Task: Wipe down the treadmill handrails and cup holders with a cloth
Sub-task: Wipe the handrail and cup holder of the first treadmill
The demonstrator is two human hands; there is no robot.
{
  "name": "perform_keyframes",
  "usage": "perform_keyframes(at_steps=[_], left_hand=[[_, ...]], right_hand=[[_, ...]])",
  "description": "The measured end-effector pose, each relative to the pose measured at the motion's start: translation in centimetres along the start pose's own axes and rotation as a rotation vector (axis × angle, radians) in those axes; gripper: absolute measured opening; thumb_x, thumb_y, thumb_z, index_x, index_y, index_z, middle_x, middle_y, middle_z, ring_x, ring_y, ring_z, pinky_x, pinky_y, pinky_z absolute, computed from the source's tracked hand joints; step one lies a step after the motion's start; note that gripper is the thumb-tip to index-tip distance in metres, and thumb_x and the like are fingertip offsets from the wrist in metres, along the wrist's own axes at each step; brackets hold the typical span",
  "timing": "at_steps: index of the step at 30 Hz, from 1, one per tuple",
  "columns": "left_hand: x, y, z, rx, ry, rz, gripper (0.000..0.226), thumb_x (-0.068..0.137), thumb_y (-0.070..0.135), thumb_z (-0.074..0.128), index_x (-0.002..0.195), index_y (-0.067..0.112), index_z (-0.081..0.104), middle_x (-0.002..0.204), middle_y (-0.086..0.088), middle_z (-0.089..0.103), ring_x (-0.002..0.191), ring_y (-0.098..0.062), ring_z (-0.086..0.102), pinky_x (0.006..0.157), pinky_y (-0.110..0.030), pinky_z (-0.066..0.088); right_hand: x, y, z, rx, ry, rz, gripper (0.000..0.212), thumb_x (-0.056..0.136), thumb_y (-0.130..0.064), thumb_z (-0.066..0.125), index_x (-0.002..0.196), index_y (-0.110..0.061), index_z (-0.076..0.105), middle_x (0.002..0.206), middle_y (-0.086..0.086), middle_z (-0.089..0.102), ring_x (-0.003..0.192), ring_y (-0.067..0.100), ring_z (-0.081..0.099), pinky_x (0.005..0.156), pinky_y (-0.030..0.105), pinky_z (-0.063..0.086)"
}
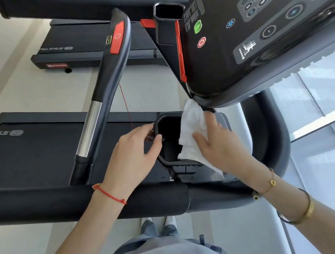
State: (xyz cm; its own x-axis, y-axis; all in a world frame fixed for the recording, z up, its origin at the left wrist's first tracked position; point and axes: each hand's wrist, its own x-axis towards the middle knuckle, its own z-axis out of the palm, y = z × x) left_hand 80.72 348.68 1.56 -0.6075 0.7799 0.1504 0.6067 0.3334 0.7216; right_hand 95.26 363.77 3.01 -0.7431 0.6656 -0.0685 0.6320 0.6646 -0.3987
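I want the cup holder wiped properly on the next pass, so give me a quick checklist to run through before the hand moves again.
1. Cloth in hand: ok. The right hand presses the white cloth.
2. Cloth at the cup holder: ok. It drapes over the holder's right rim, partly hanging inside.
3. Holder steadied: ok. The left hand has its fingers on the left rim.
4. Holder free of items: cannot tell. The inside is dark.
5. Cloth reaching the bottom: cannot tell. The lower part is in shadow.
6. Console clear of the cloth: not ok. The cloth's top corner meets the console's lower edge.
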Motion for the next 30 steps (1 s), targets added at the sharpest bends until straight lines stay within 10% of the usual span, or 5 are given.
perform_keyframes(at_steps=[5,13,18,25,30], left_hand=[[0.0,-0.2,0.2,0.012,0.018,0.026,0.028,0.095,0.030,0.058,0.119,0.020,0.067,0.100,0.011,0.071,0.090,0.000,0.065,0.085,-0.021,0.054],[0.0,-0.5,0.4,0.011,0.003,0.002,0.030,0.095,0.032,0.057,0.121,0.020,0.067,0.099,0.012,0.069,0.089,0.002,0.063,0.080,0.002,0.039],[0.2,-0.5,0.5,-0.003,0.026,0.009,0.027,0.094,0.031,0.057,0.116,0.020,0.068,0.094,0.015,0.069,0.087,-0.001,0.066,0.084,-0.017,0.050],[0.3,-0.6,0.5,0.002,0.016,-0.008,0.025,0.094,0.032,0.058,0.115,0.023,0.068,0.088,0.022,0.064,0.083,0.007,0.063,0.077,0.001,0.039],[0.3,-0.6,0.4,0.003,0.013,-0.004,0.030,0.093,0.035,0.056,0.118,0.022,0.067,0.093,0.018,0.067,0.086,0.003,0.064,0.084,-0.014,0.048]], right_hand=[[-0.7,0.5,-0.2,0.009,-0.212,0.101,0.019,0.101,-0.027,0.042,0.100,-0.015,0.028,0.077,-0.001,0.043,0.055,0.012,0.039,0.047,0.022,0.026],[0.3,-0.2,-0.1,0.148,-0.135,0.102,0.025,0.100,-0.021,0.045,0.122,-0.011,0.038,0.086,0.001,0.050,0.064,0.007,0.041,0.055,0.017,0.032],[-0.7,-0.4,-0.1,0.167,-0.198,0.265,0.012,0.099,-0.014,0.040,0.102,-0.009,0.029,0.070,0.002,0.034,0.056,0.013,0.031,0.047,0.020,0.023],[0.5,-1.2,-0.9,0.276,-0.131,0.163,0.022,0.099,-0.019,0.048,0.113,-0.011,0.033,0.083,0.009,0.050,0.073,0.023,0.049,0.062,0.022,0.039],[-2.7,-0.9,-0.5,0.190,0.001,0.084,0.022,0.099,-0.018,0.045,0.116,-0.006,0.037,0.071,0.000,0.046,0.058,0.016,0.044,0.052,0.025,0.028]])
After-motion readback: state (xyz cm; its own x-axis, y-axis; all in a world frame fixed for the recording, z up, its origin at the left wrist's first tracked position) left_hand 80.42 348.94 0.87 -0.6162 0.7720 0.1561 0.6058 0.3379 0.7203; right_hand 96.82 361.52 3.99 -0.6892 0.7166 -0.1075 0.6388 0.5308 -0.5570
